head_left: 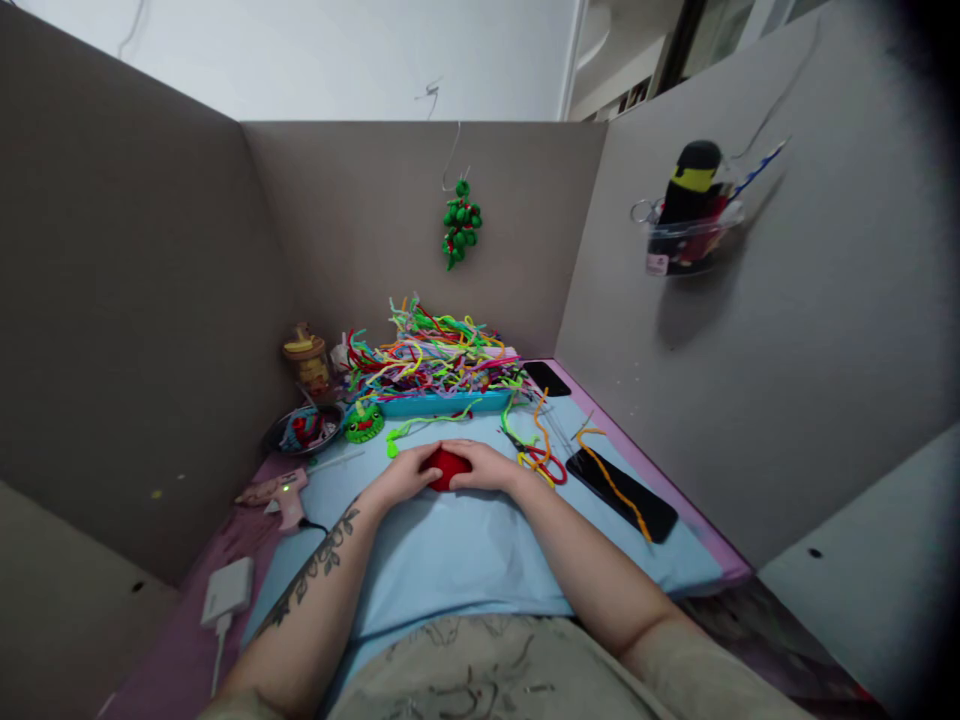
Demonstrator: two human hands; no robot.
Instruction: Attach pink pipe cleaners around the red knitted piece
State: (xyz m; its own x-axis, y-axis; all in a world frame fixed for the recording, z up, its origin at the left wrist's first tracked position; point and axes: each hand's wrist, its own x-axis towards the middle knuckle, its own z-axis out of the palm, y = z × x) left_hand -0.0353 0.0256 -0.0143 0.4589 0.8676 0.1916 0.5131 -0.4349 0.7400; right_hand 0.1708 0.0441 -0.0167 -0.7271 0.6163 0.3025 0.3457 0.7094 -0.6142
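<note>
1. Low on the left of the frame a white plug box (pixel 227 590) lies on the purple table top (pixel 180 650).
2. Just above it a pink glue gun (pixel 277 495) lies on its side. A small green light glows on it.
3. Further up on the left I see a dark bowl (pixel 304 430) full of bits, with a little jar (pixel 307 360) behind it.
4. A small green toy (pixel 364 422) sits next to the bowl.
5. In the middle of the frame the left hand (pixel 405 475) is curled on the left side of a red ball (pixel 448 468).
6. The red ball rests on the blue sheet (pixel 450 560), right between both hands.
7. The right hand (pixel 487 467) is wrapped over the right side of the ball, so the two hands grip it together.
8. Behind the hands a blue tray (pixel 442 403) holds a big heap of fuzzy wires (pixel 427 355) in many colours.
9. Above it, a bunch of green beads (pixel 461 222) hangs on the back wall.
10. To the right of the hands a few loose wires (pixel 541 458) lie near a black phone (pixel 621 493).
11. High on the right a clear cup (pixel 686 240) is stuck to the side wall.
</note>
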